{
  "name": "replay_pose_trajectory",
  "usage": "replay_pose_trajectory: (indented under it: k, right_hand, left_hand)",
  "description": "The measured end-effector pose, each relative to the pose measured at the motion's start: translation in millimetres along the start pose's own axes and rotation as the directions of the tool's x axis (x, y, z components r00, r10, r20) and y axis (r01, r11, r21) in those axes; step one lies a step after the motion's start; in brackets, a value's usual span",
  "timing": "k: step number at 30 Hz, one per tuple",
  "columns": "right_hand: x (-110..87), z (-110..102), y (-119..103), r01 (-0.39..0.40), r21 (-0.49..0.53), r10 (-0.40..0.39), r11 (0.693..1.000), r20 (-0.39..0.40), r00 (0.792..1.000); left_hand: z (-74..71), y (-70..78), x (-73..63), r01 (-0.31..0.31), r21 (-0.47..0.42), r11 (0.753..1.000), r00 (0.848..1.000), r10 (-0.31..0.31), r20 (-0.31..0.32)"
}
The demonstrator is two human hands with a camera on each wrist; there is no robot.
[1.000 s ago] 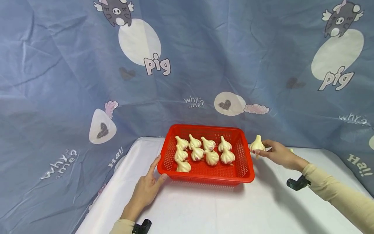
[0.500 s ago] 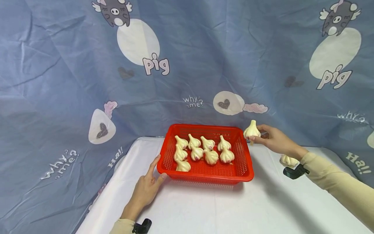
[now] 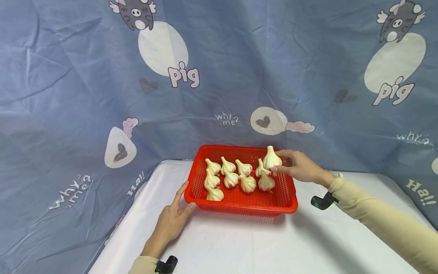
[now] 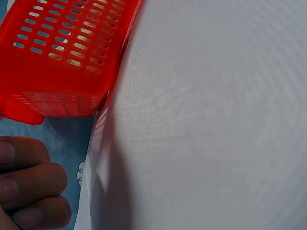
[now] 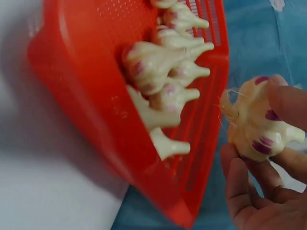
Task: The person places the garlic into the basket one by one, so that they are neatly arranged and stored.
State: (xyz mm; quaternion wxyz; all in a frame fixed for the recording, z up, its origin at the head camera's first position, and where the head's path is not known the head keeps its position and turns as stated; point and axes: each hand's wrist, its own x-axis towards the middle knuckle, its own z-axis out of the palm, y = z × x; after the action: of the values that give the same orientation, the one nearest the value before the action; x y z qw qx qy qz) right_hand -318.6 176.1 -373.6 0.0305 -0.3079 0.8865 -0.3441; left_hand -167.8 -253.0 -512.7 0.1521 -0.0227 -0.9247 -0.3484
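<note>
A red plastic basket [image 3: 239,205] with perforated walls stands on the white cloth, holding several garlic bulbs [image 3: 248,184] in loose rows. My right hand [image 3: 301,166] pinches another garlic bulb [image 3: 272,158], neck upward, above the basket's right part. In the right wrist view this bulb [image 5: 259,120] shows purple marks and root threads, with thumb and fingers around it. My left hand [image 3: 172,219] is at the basket's front left corner, index finger and thumb extended to touch the rim. Its other fingers [image 4: 36,179] appear bent below the basket in the left wrist view.
White cloth [image 3: 253,247] covers the table. A blue printed curtain [image 3: 219,76] hangs right behind the basket. Just the tip of one more garlic bulb [image 3: 340,175] shows past the right sleeve; the rest is hidden.
My right hand has lifted the garlic bulb from beside the basket's right side and carried it left over the rim. The left hand and the basket have stayed in place.
</note>
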Motion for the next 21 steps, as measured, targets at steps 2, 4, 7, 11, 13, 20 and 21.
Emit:
replay_pose_trajectory:
  k: [2,4,7,11,13,20,21]
  right_hand:
    - [3.9,6,-2,0.02,0.006,-0.02,1.0,0.011,1.0]
    - [7.5,12,-5,0.039,0.021,-0.04,0.999,0.028,0.999]
    - [13.3,20,-9,0.061,0.023,-0.062,0.998,0.044,0.997]
    - [21.4,28,-15,0.087,0.042,-0.09,0.995,0.066,0.994]
    - [25.6,31,-19,0.096,0.065,-0.101,0.993,0.079,0.992]
    - [36.6,44,-28,0.096,0.067,-0.104,0.993,0.118,0.988]
    - [38.1,46,-30,0.094,0.074,-0.103,0.993,0.128,0.986]
  left_hand:
    - [-0.6,-0.1,-0.3,0.0,0.0,1.0,1.0,0.0,0.001]
    - [-1.2,-0.3,-0.9,0.003,-0.003,1.0,1.0,-0.003,0.002]
    - [-1.3,-1.2,-1.3,0.005,-0.01,1.0,1.0,-0.005,0.005]
    - [-0.6,-2.7,-0.9,0.007,-0.013,1.0,1.0,-0.007,0.007]
    - [-0.4,-2.9,-0.7,0.004,-0.015,1.0,1.0,-0.004,0.006]
    - [-0.9,-1.8,0.1,-0.001,-0.018,1.0,1.0,0.001,0.005]
    - [-1.0,-1.7,0.1,-0.001,-0.019,1.0,1.0,0.001,0.005]
